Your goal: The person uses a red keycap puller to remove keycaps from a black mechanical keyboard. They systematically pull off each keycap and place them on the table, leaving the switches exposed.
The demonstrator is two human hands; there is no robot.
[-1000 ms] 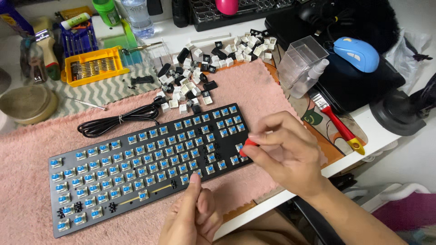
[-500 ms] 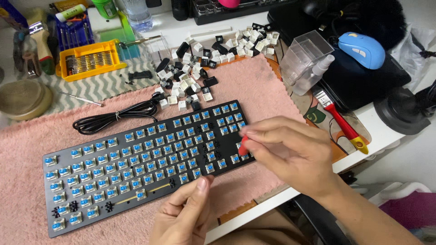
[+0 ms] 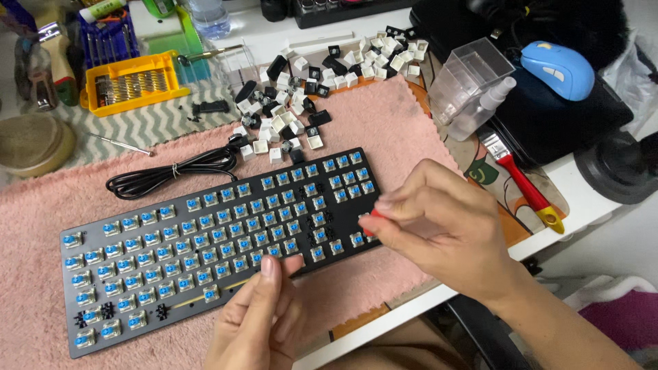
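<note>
A black keyboard (image 3: 205,240) with its keycaps off shows rows of blue switches and lies on a pink towel (image 3: 411,137). My right hand (image 3: 445,233) hovers over the keyboard's right end, fingers closed on a small red tool (image 3: 371,220) whose tip barely shows. My left hand (image 3: 260,322) rests at the keyboard's near edge, fingertips touching the frame. A heap of black and white keycaps (image 3: 295,103) lies beyond the keyboard.
A coiled black cable (image 3: 171,171) lies behind the keyboard. A yellow screwdriver bit case (image 3: 130,85), a red-handled brush (image 3: 521,181), a clear plastic box (image 3: 469,75), a blue mouse (image 3: 558,68) and a round bowl (image 3: 31,144) surround the towel. The table edge runs near right.
My right hand with the red tool has shifted slightly along the keyboard's right end. My left hand stays at the near edge. The view has tilted a little.
</note>
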